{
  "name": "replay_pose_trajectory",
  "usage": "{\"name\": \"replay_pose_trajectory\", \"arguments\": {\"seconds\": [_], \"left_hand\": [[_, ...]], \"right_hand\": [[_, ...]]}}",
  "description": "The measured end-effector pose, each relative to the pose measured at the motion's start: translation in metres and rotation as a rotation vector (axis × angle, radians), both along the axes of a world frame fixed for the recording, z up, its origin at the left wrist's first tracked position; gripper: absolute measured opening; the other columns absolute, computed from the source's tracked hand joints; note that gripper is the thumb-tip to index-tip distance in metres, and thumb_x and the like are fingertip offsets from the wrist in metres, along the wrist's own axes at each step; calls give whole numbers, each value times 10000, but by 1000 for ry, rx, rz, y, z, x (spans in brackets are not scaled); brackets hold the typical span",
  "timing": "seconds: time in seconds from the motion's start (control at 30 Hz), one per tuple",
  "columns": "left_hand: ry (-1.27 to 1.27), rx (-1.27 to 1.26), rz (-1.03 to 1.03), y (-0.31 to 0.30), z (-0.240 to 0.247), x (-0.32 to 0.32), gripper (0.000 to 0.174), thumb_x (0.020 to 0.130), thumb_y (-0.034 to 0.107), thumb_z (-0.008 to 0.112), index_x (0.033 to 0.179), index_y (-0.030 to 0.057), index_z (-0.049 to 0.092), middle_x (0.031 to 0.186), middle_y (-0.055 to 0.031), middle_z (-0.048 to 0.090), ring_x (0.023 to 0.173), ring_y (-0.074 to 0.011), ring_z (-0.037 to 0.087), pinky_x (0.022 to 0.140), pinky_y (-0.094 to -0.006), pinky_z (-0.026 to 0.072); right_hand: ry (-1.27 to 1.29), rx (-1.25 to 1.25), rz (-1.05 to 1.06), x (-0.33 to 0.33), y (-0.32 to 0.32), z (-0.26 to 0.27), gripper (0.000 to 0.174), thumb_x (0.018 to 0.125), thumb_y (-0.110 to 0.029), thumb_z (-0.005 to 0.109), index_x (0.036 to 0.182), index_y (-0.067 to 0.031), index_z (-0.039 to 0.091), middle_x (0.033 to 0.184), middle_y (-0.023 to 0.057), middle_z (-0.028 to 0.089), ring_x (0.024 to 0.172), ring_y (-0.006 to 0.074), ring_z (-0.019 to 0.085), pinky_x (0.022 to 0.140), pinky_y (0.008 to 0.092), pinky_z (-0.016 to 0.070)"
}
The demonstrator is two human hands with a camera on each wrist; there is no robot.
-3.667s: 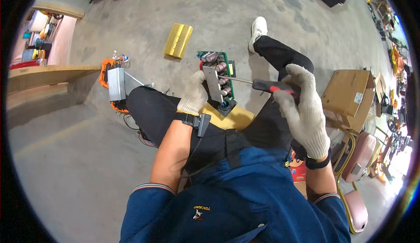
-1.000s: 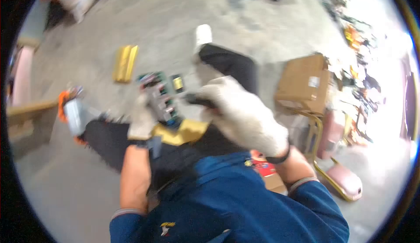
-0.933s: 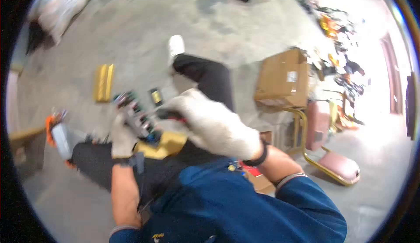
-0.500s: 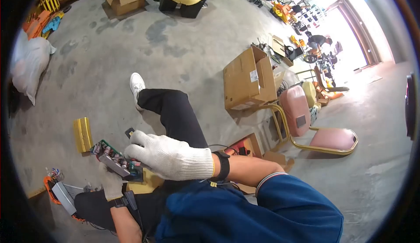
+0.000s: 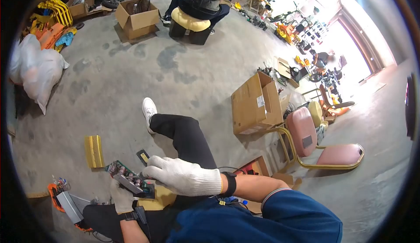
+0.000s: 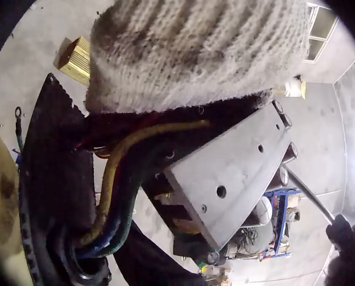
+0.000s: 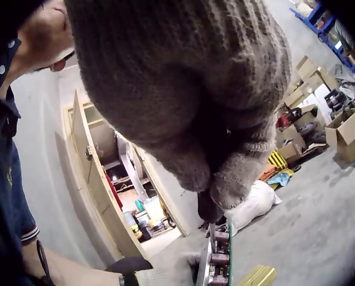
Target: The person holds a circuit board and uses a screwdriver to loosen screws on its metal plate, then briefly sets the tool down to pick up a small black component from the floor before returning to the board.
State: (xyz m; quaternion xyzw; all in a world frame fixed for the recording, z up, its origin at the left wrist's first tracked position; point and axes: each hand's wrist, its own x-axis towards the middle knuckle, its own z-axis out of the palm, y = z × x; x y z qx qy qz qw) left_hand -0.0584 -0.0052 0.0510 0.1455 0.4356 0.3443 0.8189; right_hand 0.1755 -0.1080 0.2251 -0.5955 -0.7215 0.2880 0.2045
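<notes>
In the head view my gloved left hand (image 5: 121, 195) holds a green circuit board (image 5: 117, 168) with several capacitors and a grey metal plate along its side. The left wrist view shows the drilled plate (image 6: 231, 173) up close, the knitted glove above it, and yellow, blue and green wires (image 6: 109, 185) leading into a black end piece (image 6: 58, 155). My gloved right hand (image 5: 181, 176) grips a screwdriver by its black handle (image 7: 208, 207). Its steel shaft (image 6: 311, 193) reaches toward the capacitor side of the board. The tip is hidden behind the plate.
On the floor lie a gold finned case (image 5: 93, 151) and a small black part with a yellow label (image 5: 142, 156). A silver-and-orange unit (image 5: 69, 206) is beside the left knee. To the right stand a cardboard box (image 5: 251, 105) and pink chair (image 5: 302, 131). Another person (image 5: 205, 2) sits ahead.
The head view has swung right and upward, showing more of the room. My right hand has moved in close to the board and now covers the screwdriver from above. My left hand keeps holding the board.
</notes>
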Motion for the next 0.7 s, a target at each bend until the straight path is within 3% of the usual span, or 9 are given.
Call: {"name": "replay_pose_trajectory", "arguments": {"seconds": [0.23, 0.27, 0.37, 0.57, 0.63, 0.7], "left_hand": [[8, -58, 50, 2, -25, -11, 278, 982, 384, 541, 1044, 127, 628, 928, -94, 634, 904, -284, 656, 724, -432, 537], [55, -75, 86, -1, -4, -1, 266, 991, 390, 546, 1000, 134, 616, 896, -88, 625, 886, -267, 641, 708, -425, 528], [43, -119, 31, 3, -21, -6, 267, 996, 395, 549, 985, 136, 611, 871, -79, 608, 837, -253, 618, 688, -422, 519], [57, -140, 58, 0, -10, -4, 264, 995, 405, 548, 1028, 154, 622, 879, -73, 598, 778, -252, 603, 680, -434, 521], [76, -143, 75, -1, -6, 1, 265, 992, 406, 548, 1028, 156, 627, 870, -71, 599, 770, -254, 603, 690, -436, 529], [96, -145, 90, -3, 3, 6, 266, 988, 407, 548, 1027, 158, 632, 861, -69, 601, 762, -256, 603, 701, -438, 537]], "right_hand": [[24, 42, 51, 1, -1, -3, 383, 940, -41, 591, 1318, -43, 534, 1259, 181, 548, 1049, 373, 673, 874, 444, 570], [23, 44, 52, 1, -1, -2, 383, 940, -41, 591, 1318, -43, 534, 1259, 181, 548, 1049, 373, 673, 874, 444, 570], [-54, 0, 91, 0, 0, 0, 397, 934, -30, 588, 1326, -45, 525, 1257, 178, 540, 1054, 365, 674, 878, 442, 568], [39, -77, 38, -1, -2, 0, 348, 997, -118, 609, 1324, -44, 515, 1213, 199, 548, 979, 396, 691, 814, 473, 574], [91, -107, -76, -3, -2, 8, 354, 968, -163, 674, 1264, -30, 533, 1208, 210, 569, 902, 419, 711, 785, 495, 584], [86, -100, -133, -5, -4, 6, 333, 987, -205, 666, 1241, -29, 541, 1155, 215, 596, 886, 419, 711, 769, 493, 583]]}}
